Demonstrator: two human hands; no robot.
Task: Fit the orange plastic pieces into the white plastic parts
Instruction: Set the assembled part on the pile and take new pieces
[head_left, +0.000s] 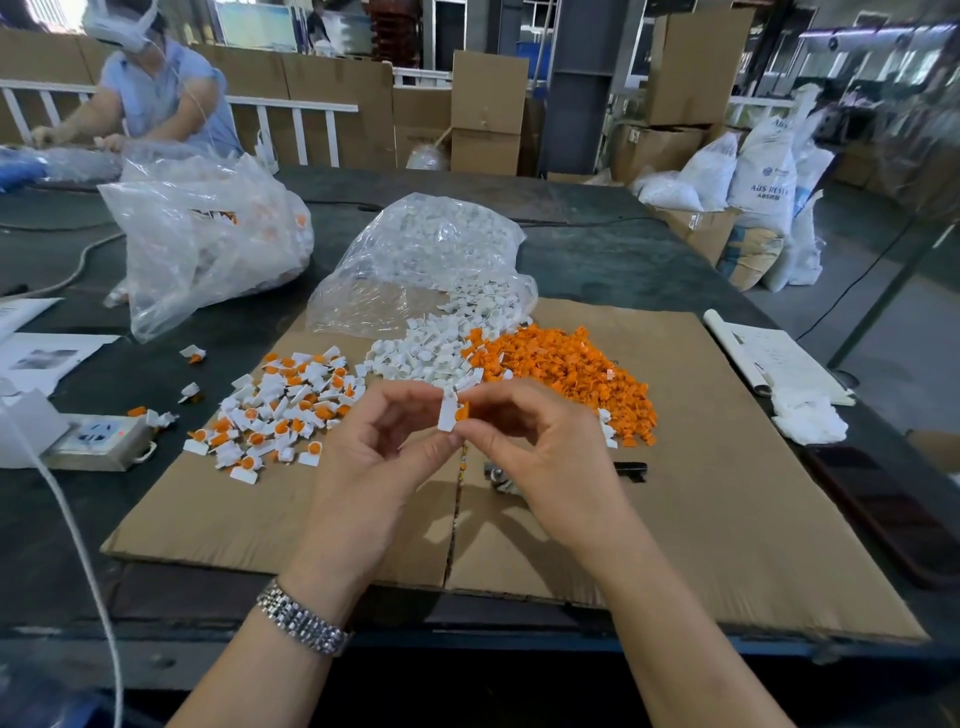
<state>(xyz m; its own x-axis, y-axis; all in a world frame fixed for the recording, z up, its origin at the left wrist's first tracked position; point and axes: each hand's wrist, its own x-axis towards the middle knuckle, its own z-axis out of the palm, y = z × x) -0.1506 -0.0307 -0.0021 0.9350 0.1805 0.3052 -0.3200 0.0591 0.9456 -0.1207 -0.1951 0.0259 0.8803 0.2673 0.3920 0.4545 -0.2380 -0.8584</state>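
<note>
Matt brown corrugated cardboard sheet covers a dull, dark, scuffed counter. The white parts and orange pieces are smooth plastic with a slight sheen. Crinkled glossy clear film forms the bag. The wristwatch band is shiny linked metal.

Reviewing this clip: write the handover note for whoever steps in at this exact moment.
Left hand pinches a white part upright; right hand presses an orange piece against its side. Whether it is fully seated cannot be told.
Supplies on the cardboard sheet: loose white parts spilling from the clear bag, the orange pile to their right.
Done: the assembled pile on the left, a few strays on the table beyond the cardboard.
Left: finish this pair, drop it on the assembled pile, then work through both large supply piles.
</note>
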